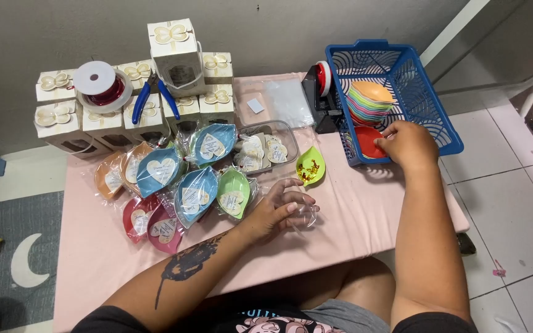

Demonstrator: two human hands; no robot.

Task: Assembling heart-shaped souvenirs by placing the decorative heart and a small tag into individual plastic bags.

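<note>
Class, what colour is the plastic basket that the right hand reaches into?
Blue basket, seen in the head view; right hand.

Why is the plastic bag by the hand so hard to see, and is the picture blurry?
Head view: mostly sharp and evenly lit; the clear bag under the left hand shows only by faint glints; the right hand casts a soft shadow on the pink table; the wrapped dishes show small glare.

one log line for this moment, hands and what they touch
left hand: on clear plastic bag | right hand: in blue basket, at red dish | green dish: on pink table
</note>
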